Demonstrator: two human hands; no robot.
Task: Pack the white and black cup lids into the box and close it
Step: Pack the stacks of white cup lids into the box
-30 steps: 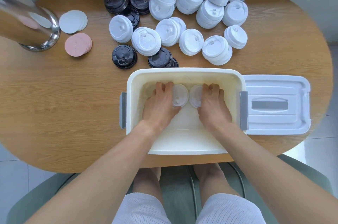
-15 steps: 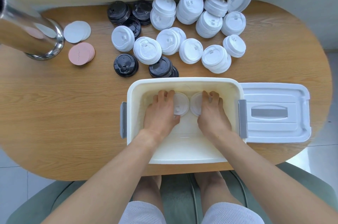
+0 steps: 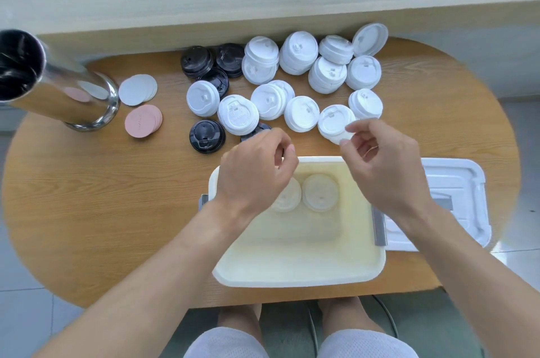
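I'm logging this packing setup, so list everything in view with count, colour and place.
box: one, cream-white, open, at the table's near edge.
lids in the box: two white ones showing, side by side on its floor.
box cover: one, white, on the table right of the box.
white lids: many, stacked, exact count unclear, beyond the box.
black lids: several, left of the white ones.
paper discs: white pile and pink pile, far left.
steel cylinder: one, far left.
table: one, wooden.
left hand: over the box, loosely curled, holding nothing.
right hand: over the box, fingertips near a white stack, not clearly gripping.
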